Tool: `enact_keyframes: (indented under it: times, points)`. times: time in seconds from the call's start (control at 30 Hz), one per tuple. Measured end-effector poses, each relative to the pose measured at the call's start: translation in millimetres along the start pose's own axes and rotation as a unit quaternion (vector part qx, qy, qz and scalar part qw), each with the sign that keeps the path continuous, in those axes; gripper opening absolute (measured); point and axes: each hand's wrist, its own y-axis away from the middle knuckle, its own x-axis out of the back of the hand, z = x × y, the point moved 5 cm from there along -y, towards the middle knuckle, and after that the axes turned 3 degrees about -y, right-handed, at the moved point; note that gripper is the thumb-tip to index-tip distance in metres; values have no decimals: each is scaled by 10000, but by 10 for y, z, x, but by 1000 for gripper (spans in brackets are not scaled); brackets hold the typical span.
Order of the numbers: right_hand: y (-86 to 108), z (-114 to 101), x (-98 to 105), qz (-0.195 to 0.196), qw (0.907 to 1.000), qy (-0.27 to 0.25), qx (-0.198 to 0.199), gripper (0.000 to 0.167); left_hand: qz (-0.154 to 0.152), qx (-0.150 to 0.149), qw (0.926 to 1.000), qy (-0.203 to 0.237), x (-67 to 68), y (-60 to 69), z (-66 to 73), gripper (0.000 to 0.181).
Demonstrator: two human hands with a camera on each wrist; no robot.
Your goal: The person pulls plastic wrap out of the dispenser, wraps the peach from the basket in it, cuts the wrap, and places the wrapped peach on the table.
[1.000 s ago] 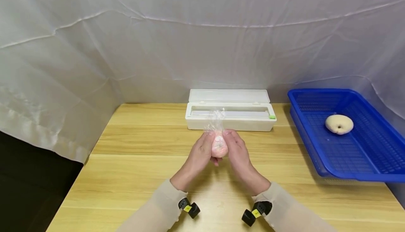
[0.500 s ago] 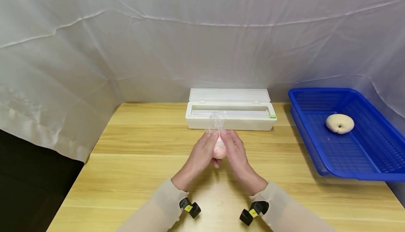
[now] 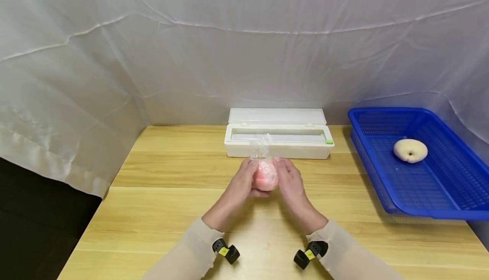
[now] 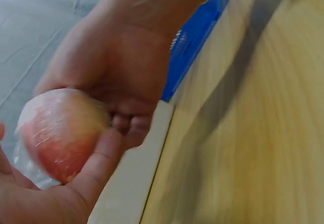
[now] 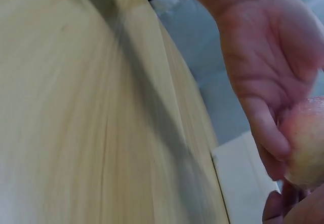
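Observation:
Between the two hands, above the table, is a peach [image 3: 266,175] wrapped in clear plastic film; its red and yellowish skin shows in the left wrist view. The left hand [image 3: 239,179] grips it from the left, thumb on its side and fingers beneath. On the other side the right hand [image 3: 291,183] holds it, thumb near the top; its fingers are partly hidden in the head view. A loose bunch of film [image 3: 259,146] stands up from the peach.
Behind the hands stands a white cling film box [image 3: 279,149] with its lid raised and a roll inside. At the right, a blue basket [image 3: 386,186] holds a pale flat peach [image 3: 410,150]. Grey cloth [image 3: 244,59] hangs behind the wooden table [image 3: 160,212].
The hands close in on the peach, then spread slightly apart again. The peach has turned between them, showing more red, and the bunched film leans further left.

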Motion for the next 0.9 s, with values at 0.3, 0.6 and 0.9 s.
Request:
enact_keyframes:
  times: [0.3, 0.6, 0.9]
  points:
    - [-54, 16, 180, 321, 9992, -230, -85, 44, 537, -493, 9973, 46, 219, 56, 159, 48]
    - [-22, -9, 131, 267, 9952, -887, -301, 30, 455, -426, 9980, -123, 253, 53, 123, 62]
    - [-2, -79, 150, 230, 9962, -835, -112, 20, -1014, -69, 9941, 387, 103, 97, 60, 60]
